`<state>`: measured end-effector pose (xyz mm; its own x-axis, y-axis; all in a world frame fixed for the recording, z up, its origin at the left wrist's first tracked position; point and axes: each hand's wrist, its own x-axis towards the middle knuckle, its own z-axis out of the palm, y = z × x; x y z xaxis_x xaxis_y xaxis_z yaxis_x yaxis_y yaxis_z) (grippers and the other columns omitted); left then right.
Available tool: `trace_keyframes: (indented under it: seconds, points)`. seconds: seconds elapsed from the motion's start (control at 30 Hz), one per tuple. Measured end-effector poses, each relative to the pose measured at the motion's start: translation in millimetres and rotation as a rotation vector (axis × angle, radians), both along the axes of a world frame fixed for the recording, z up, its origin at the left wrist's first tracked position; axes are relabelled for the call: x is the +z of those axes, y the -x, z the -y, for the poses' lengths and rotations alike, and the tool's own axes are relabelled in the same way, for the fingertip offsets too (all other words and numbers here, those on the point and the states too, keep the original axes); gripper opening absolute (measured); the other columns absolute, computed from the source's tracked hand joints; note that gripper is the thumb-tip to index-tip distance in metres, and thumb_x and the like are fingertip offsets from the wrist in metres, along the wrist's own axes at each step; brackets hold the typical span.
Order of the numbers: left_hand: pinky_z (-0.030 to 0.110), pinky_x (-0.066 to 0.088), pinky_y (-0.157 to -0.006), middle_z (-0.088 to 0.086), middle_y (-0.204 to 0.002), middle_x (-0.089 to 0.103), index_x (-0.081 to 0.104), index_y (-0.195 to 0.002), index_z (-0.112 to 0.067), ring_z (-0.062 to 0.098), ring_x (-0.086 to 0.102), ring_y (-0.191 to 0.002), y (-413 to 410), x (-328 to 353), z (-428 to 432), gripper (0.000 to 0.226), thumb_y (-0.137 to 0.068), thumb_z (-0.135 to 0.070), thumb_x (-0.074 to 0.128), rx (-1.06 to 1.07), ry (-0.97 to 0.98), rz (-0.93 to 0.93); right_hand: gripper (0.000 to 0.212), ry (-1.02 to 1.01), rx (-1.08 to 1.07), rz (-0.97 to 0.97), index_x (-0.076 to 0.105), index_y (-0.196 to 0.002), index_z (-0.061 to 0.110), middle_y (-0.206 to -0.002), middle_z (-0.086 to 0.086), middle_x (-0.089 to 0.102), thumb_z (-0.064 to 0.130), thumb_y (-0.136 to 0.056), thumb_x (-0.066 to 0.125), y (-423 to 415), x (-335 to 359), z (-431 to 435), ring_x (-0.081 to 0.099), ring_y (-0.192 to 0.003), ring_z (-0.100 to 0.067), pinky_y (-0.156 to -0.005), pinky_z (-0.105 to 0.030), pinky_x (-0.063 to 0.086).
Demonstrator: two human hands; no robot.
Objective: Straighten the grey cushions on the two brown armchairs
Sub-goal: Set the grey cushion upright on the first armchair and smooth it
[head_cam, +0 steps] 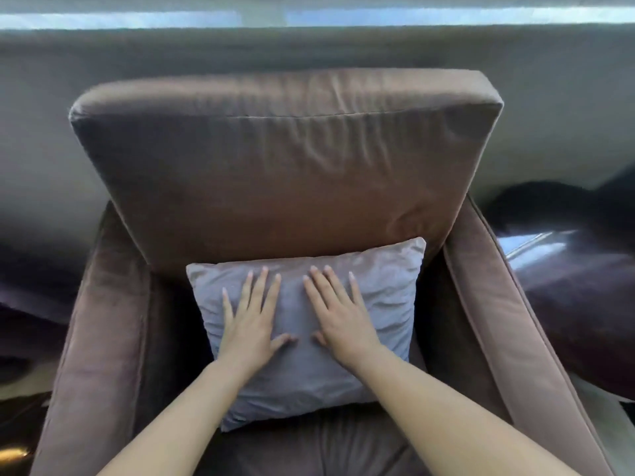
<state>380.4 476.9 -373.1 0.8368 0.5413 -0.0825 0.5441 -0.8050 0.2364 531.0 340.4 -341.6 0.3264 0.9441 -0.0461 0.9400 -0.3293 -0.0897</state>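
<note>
Both forearms reach to the grey cushion (pixel 305 338) leaning on the armchair (pixel 275 159) back, left hand (pixel 252 321) and right hand (pixel 338 316) pressing flat, open-fingered, gripping nothing; it looks soft and light, best taken by its side edges.

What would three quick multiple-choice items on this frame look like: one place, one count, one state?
1. Where is the grey cushion?
A. on the floor
B. on the seat, against the backrest
C. on an armrest

2. How many grey cushions show?
A. one
B. two
C. three

3. What are the hands doing?
A. gripping the corners
B. hanging clear
C. lying flat, fingers spread

Key: 1 B, its top edge meets the armchair's backrest. 2 A, only one shows. 3 C, the left hand and right hand lie palm down on it.
</note>
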Motion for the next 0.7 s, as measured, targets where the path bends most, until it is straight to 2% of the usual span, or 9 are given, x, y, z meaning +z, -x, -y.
trace_keyframes:
  seconds: [0.1, 0.17, 0.23, 0.37, 0.5, 0.6, 0.7]
  points:
    - [0.072, 0.002, -0.111, 0.002, -0.168, -0.004, -0.005, -0.159, -0.02, 0.022, -0.01, -0.154, 17, -8, -27, 0.123, -0.068, -0.083, 0.05, 0.038, -0.072, -0.075, 0.121, 0.108, -0.078, 0.056, 0.03, -0.152, 0.009, -0.159, -0.009, 0.033, 0.045, -0.053, 0.088, -27, -3, 4, 0.025, -0.148, -0.03, -0.118, -0.062, 0.016]
    - [0.075, 0.01, -0.11, 0.002, -0.168, 0.001, 0.0, -0.159, -0.016, 0.023, -0.003, -0.154, 25, -9, -39, 0.123, -0.068, -0.087, 0.043, 0.023, -0.102, -0.104, 0.124, 0.154, -0.153, 0.085, 0.03, -0.152, 0.008, -0.16, -0.012, 0.029, 0.046, -0.05, 0.09, -51, -3, 19, 0.026, -0.148, -0.034, -0.115, -0.059, 0.021]
    - [0.073, 0.01, -0.111, 0.001, -0.168, 0.0, -0.001, -0.159, -0.017, 0.022, -0.002, -0.154, 30, -8, -44, 0.125, -0.067, -0.086, 0.047, 0.004, -0.111, -0.117, 0.126, 0.186, -0.206, 0.111, 0.03, -0.152, 0.006, -0.161, -0.014, 0.027, 0.045, -0.049, 0.091, -72, 0, 39, 0.027, -0.147, -0.035, -0.113, -0.057, 0.027]
    - [0.072, 0.01, -0.112, 0.001, -0.168, -0.004, -0.001, -0.159, -0.016, 0.022, -0.007, -0.154, 33, -4, -40, 0.129, -0.065, -0.082, 0.059, 0.03, -0.116, -0.154, 0.126, 0.203, -0.223, 0.103, 0.018, -0.156, 0.01, -0.163, -0.011, 0.021, 0.044, -0.057, 0.089, -89, 8, 62, 0.02, -0.15, -0.031, -0.115, -0.054, 0.028]
    - [0.07, 0.004, -0.116, 0.0, -0.163, -0.026, -0.021, -0.154, -0.014, 0.024, -0.023, -0.151, 21, 14, -22, 0.126, -0.076, -0.073, 0.059, 0.098, -0.025, -0.272, 0.115, 0.136, -0.264, 0.01, 0.002, -0.157, 0.012, -0.166, -0.007, 0.001, 0.045, -0.076, 0.077, -71, 22, 70, 0.005, -0.153, -0.028, -0.121, -0.048, 0.016]
    - [0.068, 0.007, -0.117, 0.003, -0.163, -0.027, -0.021, -0.154, -0.016, 0.028, -0.021, -0.151, 11, 33, 1, 0.117, -0.084, -0.06, 0.061, 0.154, 0.027, -0.334, 0.107, 0.06, -0.216, -0.064, 0.003, -0.157, 0.012, -0.166, -0.007, 0.0, 0.047, -0.082, 0.071, -50, 30, 87, 0.006, -0.153, -0.027, -0.122, -0.043, 0.017]
    - [0.068, 0.008, -0.117, 0.002, -0.164, -0.025, -0.016, -0.156, -0.02, 0.029, -0.018, -0.152, 13, 51, 36, 0.11, -0.086, -0.058, 0.06, 0.165, 0.046, -0.361, 0.103, 0.009, -0.181, -0.138, 0.004, -0.157, 0.012, -0.166, -0.008, 0.004, 0.049, -0.085, 0.067, -33, 38, 112, 0.008, -0.153, -0.024, -0.122, -0.041, 0.02]
